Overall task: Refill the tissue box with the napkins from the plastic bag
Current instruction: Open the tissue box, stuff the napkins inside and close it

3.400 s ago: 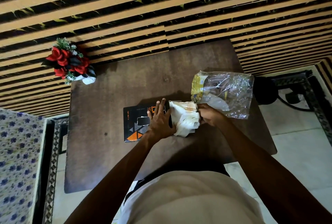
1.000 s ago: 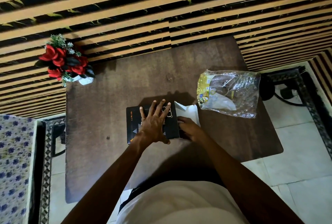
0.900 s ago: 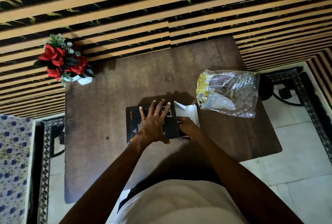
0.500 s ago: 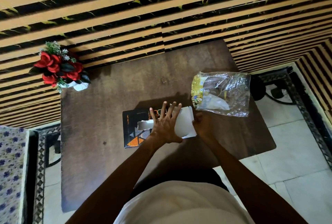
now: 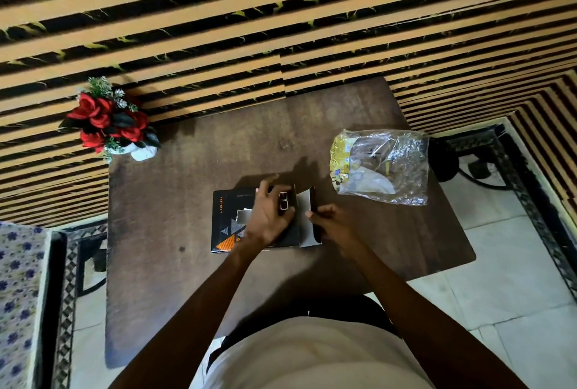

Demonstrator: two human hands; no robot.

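Observation:
A black tissue box [image 5: 229, 223] with orange and grey triangles lies flat in the middle of the brown table [image 5: 175, 263]. A bit of white napkin [image 5: 243, 215] shows at its top slot. My left hand [image 5: 270, 212] rests on the box's right half, fingers curled over the top. My right hand [image 5: 331, 223] pinches the box's open end flap [image 5: 313, 201], whose pale inner side faces left. The clear plastic bag [image 5: 384, 167], crumpled and with a yellow printed edge, lies to the right of the box, apart from both hands.
A pot of red artificial flowers [image 5: 109, 120] stands at the table's far left corner against the striped wall. A dark round object [image 5: 443, 159] sits off the table's right edge. Tiled floor lies to the right, a floral cloth [image 5: 18, 295] to the left.
The wad of napkins my right hand held beside the box is out of sight now. My right hand has taken hold of the end flap and raised it; my left hand curled its fingers.

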